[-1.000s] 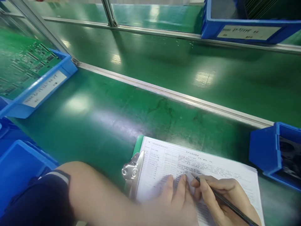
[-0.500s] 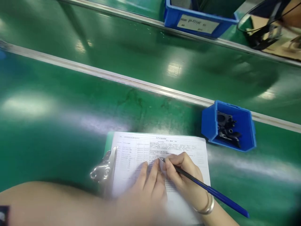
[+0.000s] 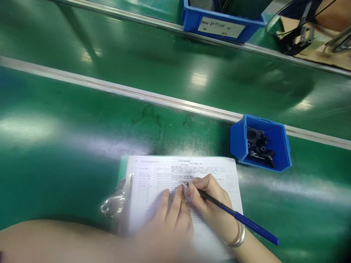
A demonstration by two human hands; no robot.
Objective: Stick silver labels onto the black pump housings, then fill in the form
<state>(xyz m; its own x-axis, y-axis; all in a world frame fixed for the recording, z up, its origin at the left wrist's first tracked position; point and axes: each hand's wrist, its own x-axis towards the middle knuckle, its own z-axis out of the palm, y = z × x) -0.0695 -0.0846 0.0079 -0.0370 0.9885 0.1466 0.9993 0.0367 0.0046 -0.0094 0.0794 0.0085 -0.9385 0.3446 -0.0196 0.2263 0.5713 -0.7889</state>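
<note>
A printed form lies on a light green clipboard, whose metal clip is at the left. My right hand grips a pen with a dark barrel and a blue cap on its rear end. The pen's tip touches the paper near its middle, beside a few handwritten marks. My left hand lies on the sheet with its fingers stretched out, just left of the pen tip. Its wrist side is blurred. A silver bangle circles my right wrist.
On the green surface, a blue bin with black parts stands right of the clipboard. Metal strips cross beyond it. Farther back are a larger labelled blue bin and black items on a tan board.
The pen has moved slightly along the line, and more handwritten marks show beside its tip. The whole view has shifted a little, so the bins appear farther left. My left hand stays on the sheet.
</note>
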